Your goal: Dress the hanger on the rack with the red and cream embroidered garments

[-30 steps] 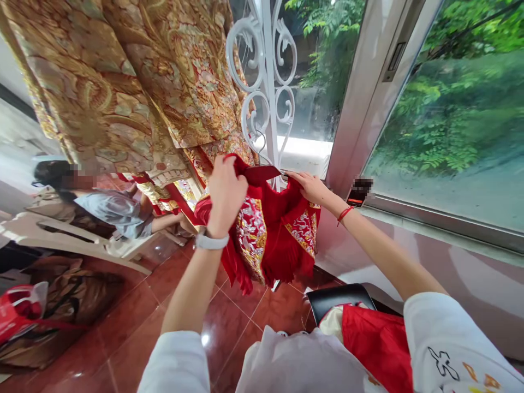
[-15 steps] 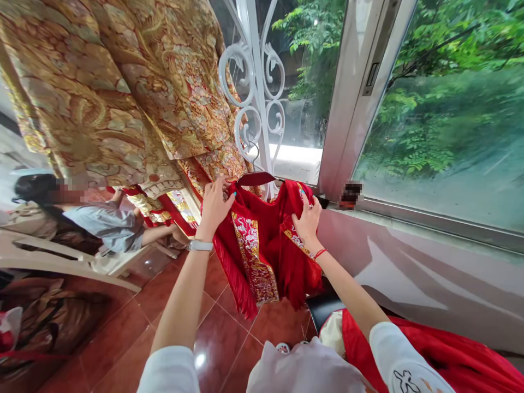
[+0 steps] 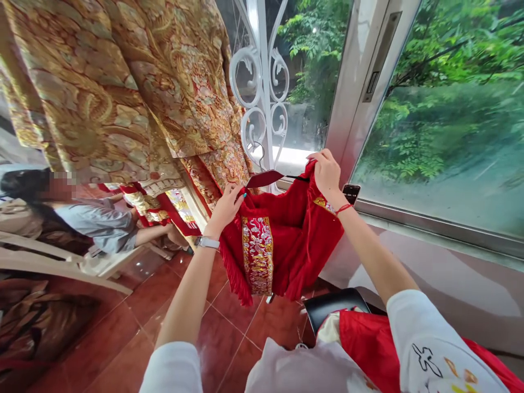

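Note:
A red garment with a gold-and-silver embroidered panel (image 3: 257, 251) hangs in front of me on a dark clothes hanger (image 3: 264, 178). My left hand (image 3: 226, 206) is closed on its left shoulder, close to the hanger's end. At the other shoulder my right hand (image 3: 326, 176) grips the red cloth and holds it higher, out to the right. A thin dark arm of the hanger shows between the collar and that hand. The fingertips under the cloth are hidden. The hanger's hook rises beside the white scrolled metalwork (image 3: 264, 82).
Large gold brocade robes (image 3: 123, 93) hang at the left. Below them a person (image 3: 102, 218) sits near a white chair. A phone (image 3: 351, 194) stands on the window ledge. Red cloth (image 3: 368, 338) lies over a black seat (image 3: 335, 305) at the lower right.
My right hand has moved up and to the right, drawing the garment's right shoulder outward. More of the hanger's right arm shows. My left hand has shifted slightly right and stays on its shoulder.

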The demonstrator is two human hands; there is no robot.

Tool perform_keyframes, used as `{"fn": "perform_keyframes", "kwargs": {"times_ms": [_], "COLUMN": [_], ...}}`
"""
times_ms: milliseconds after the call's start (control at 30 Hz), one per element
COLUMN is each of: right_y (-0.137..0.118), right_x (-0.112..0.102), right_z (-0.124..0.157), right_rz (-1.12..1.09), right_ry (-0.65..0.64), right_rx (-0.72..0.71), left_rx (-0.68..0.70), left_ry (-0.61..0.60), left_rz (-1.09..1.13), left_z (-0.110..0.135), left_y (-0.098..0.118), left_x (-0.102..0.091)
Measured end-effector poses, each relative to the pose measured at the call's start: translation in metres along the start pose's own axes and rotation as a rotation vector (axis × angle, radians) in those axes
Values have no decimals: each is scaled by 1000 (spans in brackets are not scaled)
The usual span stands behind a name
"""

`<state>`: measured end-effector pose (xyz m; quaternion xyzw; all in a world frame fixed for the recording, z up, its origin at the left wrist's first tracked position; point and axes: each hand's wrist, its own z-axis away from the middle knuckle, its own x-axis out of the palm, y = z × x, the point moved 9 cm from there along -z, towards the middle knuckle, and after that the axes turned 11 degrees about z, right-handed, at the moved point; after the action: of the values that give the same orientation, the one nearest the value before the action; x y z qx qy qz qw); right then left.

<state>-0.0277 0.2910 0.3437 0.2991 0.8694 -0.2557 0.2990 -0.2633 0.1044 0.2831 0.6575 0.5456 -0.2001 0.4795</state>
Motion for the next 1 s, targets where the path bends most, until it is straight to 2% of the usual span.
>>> {"fn": "perform_keyframes", "kwargs": {"times_ms": [67, 167, 233, 300, 367, 433, 500, 533, 567, 600, 700, 767, 800, 867, 1000], "right_y": [-9, 2, 15, 24, 26, 20, 5, -5, -17, -31, -53, -53, -51, -48, -44], "right_x": [22, 64, 83, 90, 85, 68, 55, 57, 68, 89, 174, 209, 219, 225, 212], "right_z": [2, 25, 41, 52, 59, 71, 96, 113, 130, 149, 218, 255, 267, 280, 302], "right_rz": [45, 149, 192, 194, 171, 139, 66, 20, -31, -67, -76, -50, -40, -32, -53], "right_ry": [-144, -365, -449, -469, -404, -228, -41, -8, -42, -162, -748, -995, -1044, -1051, -997], "right_rx": [-77, -113, -123, -115, -71, 9, 74, 80, 62, 23, 10, 56, 72, 78, 78], "left_rx": [-29, -48, -55, -62, -52, -44, -51, -55, -57, -57, -66, -72, -70, -49, -3], "left_ry": [28, 41, 40, 50, 67, 92, 127, 146, 165, 181, 210, 222, 227, 241, 367], "left_rz": [-3, -19, -39, -62, -80, -99, -124, -137, -150, -163, -221, -269, -287, -305, -290], "left_z": [4, 10, 14, 17, 18, 19, 20, 20, 20, 20, 21, 25, 28, 36, 67], "left_y": [-3, -7, -10, -14, -15, -15, -16, -16, -16, -16, -13, -11, -9, -3, 20], "left_x": [1, 2, 2, 1, 1, 3, 4, 5, 5, 6, 5, 2, 1, -3, -1]}}
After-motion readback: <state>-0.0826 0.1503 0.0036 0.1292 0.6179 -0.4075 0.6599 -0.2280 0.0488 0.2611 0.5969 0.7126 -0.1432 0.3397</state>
